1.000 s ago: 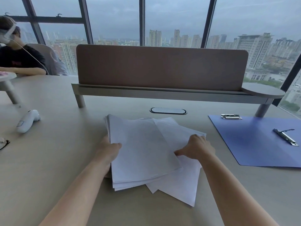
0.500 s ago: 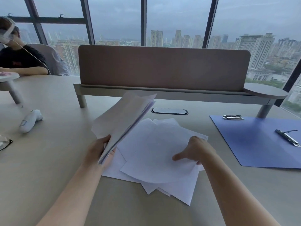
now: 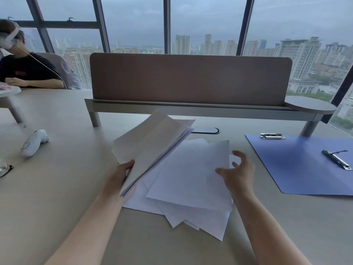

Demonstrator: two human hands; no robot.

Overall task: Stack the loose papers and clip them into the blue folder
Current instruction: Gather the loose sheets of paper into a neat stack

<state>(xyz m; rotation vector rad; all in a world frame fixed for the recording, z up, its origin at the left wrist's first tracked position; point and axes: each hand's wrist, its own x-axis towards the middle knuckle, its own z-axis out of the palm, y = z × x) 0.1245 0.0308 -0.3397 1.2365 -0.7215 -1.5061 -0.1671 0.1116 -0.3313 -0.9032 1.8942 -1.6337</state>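
**Sheets being gathered**

On the desk, loose papers (image 3: 188, 180) lie fanned beneath the open right hand (image 3: 237, 173). A tilted stack (image 3: 152, 142) is gripped by the left hand (image 3: 118, 175) (blue folder (image 3: 298, 165) lies rightward, nearer the right hand).

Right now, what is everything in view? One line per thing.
lifted paper bundle: one, white, held tilted above the table, left of centre
loose sheets: several, white, fanned on the table, centre
blue folder: one, open flat, right
metal clips: two, silver, one on the folder, one at its far left corner
desk divider: one, brown, behind the papers
cable port: one, dark oval, in the table
white controller: one, left
seated person: one, black shirt, far left
table: one, beige
left hand: grips the bundle's near edge
right hand: open, fingers spread over the loose sheets
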